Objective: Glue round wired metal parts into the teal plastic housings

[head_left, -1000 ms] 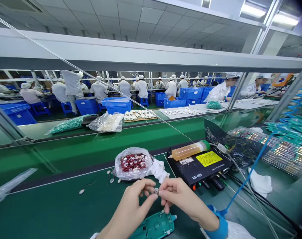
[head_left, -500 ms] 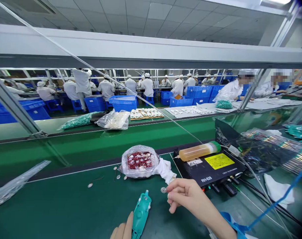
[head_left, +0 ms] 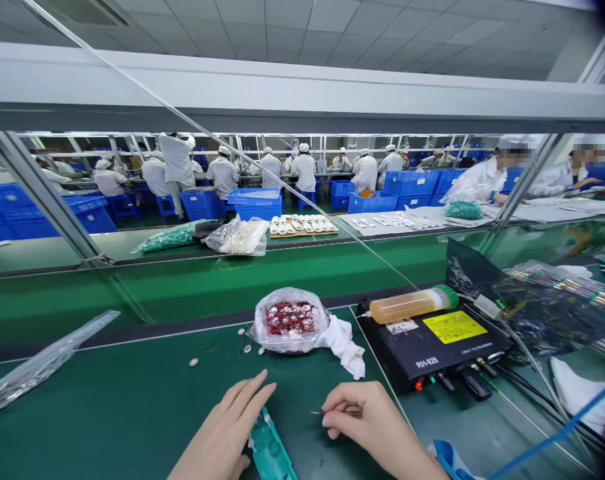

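Note:
My left hand (head_left: 223, 430) has its fingers stretched out over the upper end of a teal plastic housing (head_left: 271, 452), touching it and covering part of it. The housing lies with its hollow inside up, its top pointing away to the left. To the right of it, my right hand (head_left: 365, 423) is closed in a pinch on a small wired disc (head_left: 316, 413), seen edge-on as a thin sliver. Beyond both hands, a clear plastic bag (head_left: 262, 337) holds many silvery discs with red wires (head_left: 290, 317). Several loose discs lie left of the bag, one with a dark wire (head_left: 193, 362).
A white cloth (head_left: 345, 347) lies against the bag. On the right sits a black RH-928 box (head_left: 432, 360) with an amber-filled syringe tube (head_left: 407, 307) on top. A clear plastic sleeve (head_left: 47, 370) is at left. Co-workers (head_left: 475, 180) sit beyond the green belt edge.
My left hand has come forward over the housing, which now leans left instead of right. My right hand has moved slightly down, and its disc has turned from face-on to edge-on.

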The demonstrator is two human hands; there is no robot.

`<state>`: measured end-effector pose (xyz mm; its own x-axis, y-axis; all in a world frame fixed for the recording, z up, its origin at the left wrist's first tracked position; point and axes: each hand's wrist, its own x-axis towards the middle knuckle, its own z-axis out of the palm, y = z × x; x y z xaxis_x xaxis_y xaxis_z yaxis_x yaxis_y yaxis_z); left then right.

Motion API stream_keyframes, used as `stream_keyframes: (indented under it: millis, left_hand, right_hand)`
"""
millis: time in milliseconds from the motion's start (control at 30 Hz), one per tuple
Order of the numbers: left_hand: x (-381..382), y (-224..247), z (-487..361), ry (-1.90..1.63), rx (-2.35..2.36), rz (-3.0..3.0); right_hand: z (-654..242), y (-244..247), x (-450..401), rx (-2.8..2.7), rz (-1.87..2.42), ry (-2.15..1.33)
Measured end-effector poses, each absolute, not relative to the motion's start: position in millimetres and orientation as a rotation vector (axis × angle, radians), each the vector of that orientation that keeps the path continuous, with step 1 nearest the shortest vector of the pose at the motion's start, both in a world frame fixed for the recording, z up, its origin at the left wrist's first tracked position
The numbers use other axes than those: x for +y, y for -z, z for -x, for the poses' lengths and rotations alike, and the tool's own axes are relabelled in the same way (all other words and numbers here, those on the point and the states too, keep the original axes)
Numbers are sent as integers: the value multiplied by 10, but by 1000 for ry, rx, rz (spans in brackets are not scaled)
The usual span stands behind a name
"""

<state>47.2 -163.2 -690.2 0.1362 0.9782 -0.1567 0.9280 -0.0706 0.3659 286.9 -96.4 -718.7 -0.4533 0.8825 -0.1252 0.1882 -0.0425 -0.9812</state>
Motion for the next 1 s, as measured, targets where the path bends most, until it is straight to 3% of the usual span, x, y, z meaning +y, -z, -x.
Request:
stream_keyframes:
  millis: [267, 600, 1000]
  left_hand:
    - [-1422, 6932, -647, -88, 1592, -1962]
    - [-1460, 6944, -933, -183, 1584, -1858]
    - [-1469, 7009, -904, -265, 1554, -1856]
  right_hand:
    - [-2852, 7140, -981, -1752, 1107, -1480]
    - [-2879, 7456, -982, -2386, 818, -431]
    - [-2949, 7333, -969, -2462, 862, -579]
